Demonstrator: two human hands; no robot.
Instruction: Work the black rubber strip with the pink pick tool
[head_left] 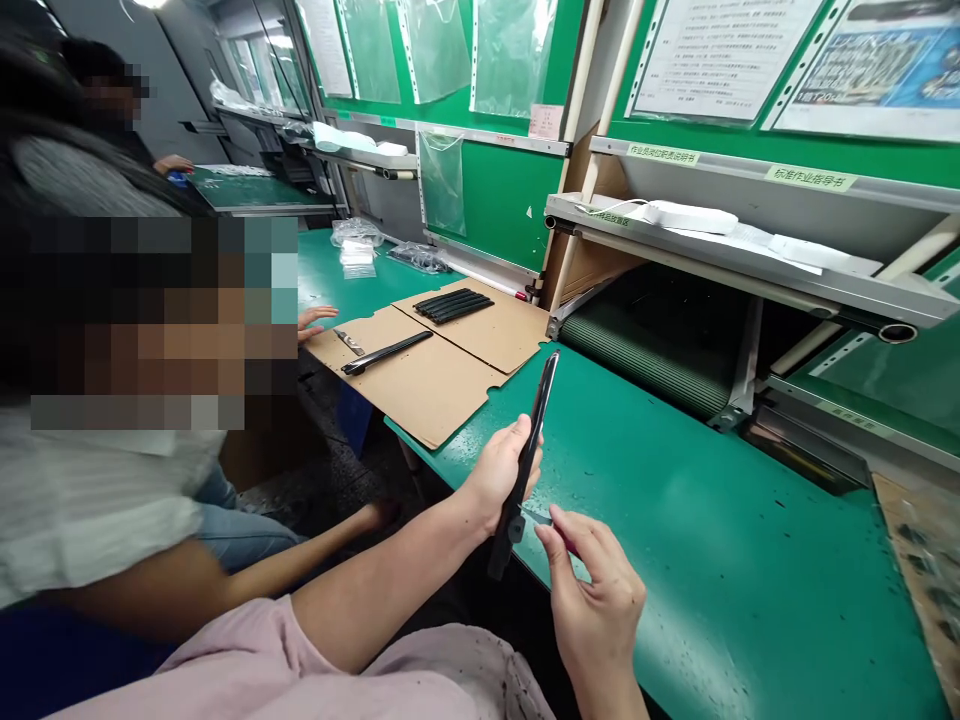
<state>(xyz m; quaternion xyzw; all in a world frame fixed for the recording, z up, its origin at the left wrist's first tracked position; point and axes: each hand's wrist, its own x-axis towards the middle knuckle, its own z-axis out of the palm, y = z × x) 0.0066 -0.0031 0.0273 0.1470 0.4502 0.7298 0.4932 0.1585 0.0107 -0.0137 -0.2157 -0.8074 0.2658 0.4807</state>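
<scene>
Black strip point(526, 465) at centre frame, over the near edge of the tabletop point(697, 540). The left hand point(501, 470) clamps its middle; the right hand point(600, 585) pinches a slim tool point(568, 542) beside its lower end. Probably light, stiff and smooth, the strip suits a mid-length grip. Moving room opens rightward; cardboard point(431, 405) lies left of centre.

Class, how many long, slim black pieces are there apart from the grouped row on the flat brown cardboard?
2: one long, slim black piece in the left hand, another black piece lying on the flat brown cardboard. Others may be hidden.
</scene>
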